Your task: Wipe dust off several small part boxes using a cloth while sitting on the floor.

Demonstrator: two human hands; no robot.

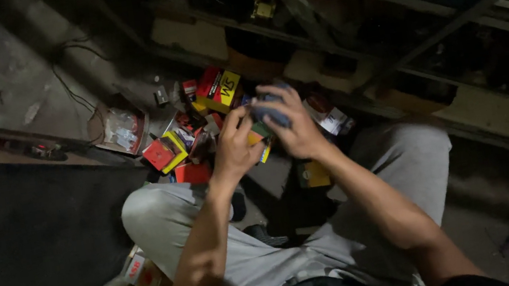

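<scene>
I sit cross-legged on a dim floor with both hands raised in front of me. My right hand [296, 122] curls around a small dark blue object [271, 116], and my left hand [236, 147] grips its lower side together with a small yellow and green carton [259, 142]. The two hands touch. What the blue object is cannot be made out. Just beyond the hands lies a heap of small red and yellow boxes [218, 88].
A torn brown carton with a clear bag [120, 127] lies at the left of the heap. Metal shelving [424, 4] runs across the top right. Cables [74, 76] trail over the concrete floor. More small boxes [144, 285] rest by my left knee.
</scene>
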